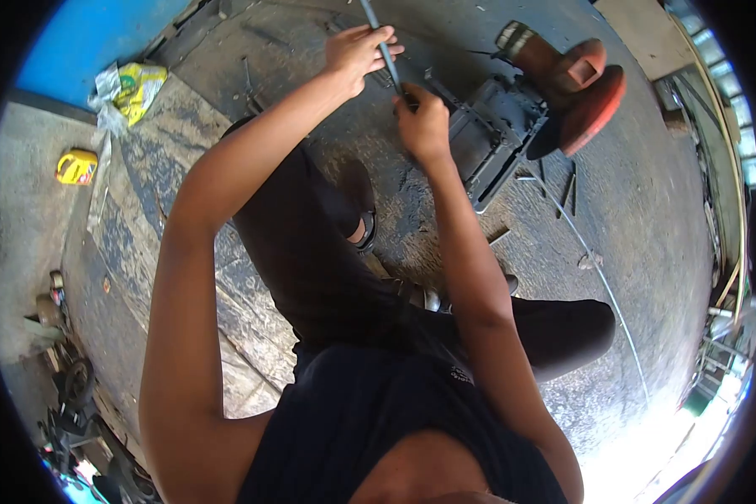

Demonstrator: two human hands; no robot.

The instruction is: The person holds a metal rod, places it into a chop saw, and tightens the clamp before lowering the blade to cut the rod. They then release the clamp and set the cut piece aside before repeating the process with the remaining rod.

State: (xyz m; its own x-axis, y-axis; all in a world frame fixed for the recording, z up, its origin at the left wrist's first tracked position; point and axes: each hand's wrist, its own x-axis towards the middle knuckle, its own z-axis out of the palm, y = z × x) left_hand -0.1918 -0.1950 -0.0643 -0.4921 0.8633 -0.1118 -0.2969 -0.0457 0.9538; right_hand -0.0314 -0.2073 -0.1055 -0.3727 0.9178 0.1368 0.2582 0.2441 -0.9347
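A thin grey metal bar (383, 49) slants between my hands, running up out of the top edge of the view. My left hand (359, 59) has its thumb over the bar and its fingers behind it. Below it, my right hand (422, 124) is closed around the bar's lower end, where something dark shows under the fingers; I cannot make out what. Close to the right hand stands a cut-off saw (496, 126) with a dark metal base and a red disc-shaped guard (595, 109).
Loose metal pieces (567, 191) lie by the saw, and a long thin rod or cord (601, 273) crosses the floor. A yellow container (77, 167) and a yellow-white bag (139, 91) sit at left. My folded legs (328, 244) occupy the middle.
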